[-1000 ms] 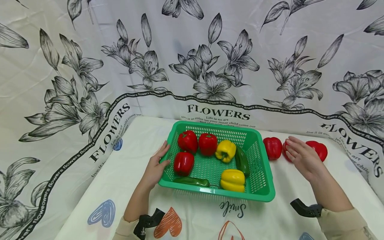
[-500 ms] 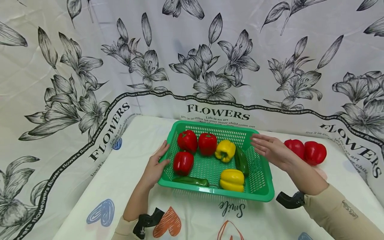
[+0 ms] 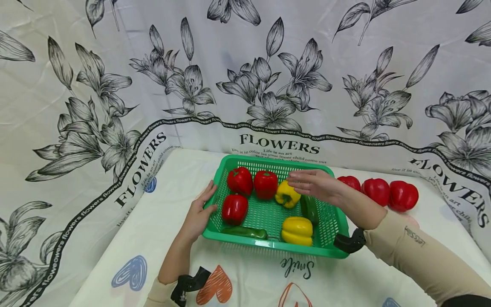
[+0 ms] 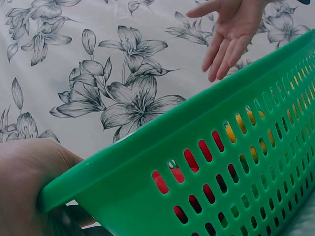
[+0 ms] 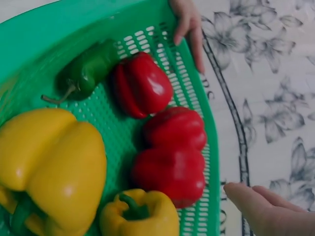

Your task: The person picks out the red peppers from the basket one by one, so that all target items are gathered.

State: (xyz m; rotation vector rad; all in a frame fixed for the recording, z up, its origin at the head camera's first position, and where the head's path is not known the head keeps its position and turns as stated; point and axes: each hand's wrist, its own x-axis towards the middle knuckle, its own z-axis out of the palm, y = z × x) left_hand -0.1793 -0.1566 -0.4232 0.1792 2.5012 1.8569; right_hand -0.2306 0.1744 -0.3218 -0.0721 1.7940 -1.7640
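A green plastic basket with slotted walls holds red bell peppers, yellow bell peppers and long green peppers. My left hand holds the basket's left rim; in the left wrist view, the rim crosses in front of part of that hand. Above the basket's right half, my right hand hovers with straight fingers and nothing in it, overlapping the upper yellow pepper. In the left wrist view, this right hand shows its palm beyond the rim.
Outside the basket on the right, a row of red bell peppers lies on the white cloth printed with hearts. My right forearm passes in front of the basket's right end. A flower-printed curtain hangs behind.
My right hand has swept left from the red peppers outside, over the basket's right rim, to above its contents. The left hand and the basket have stayed put.
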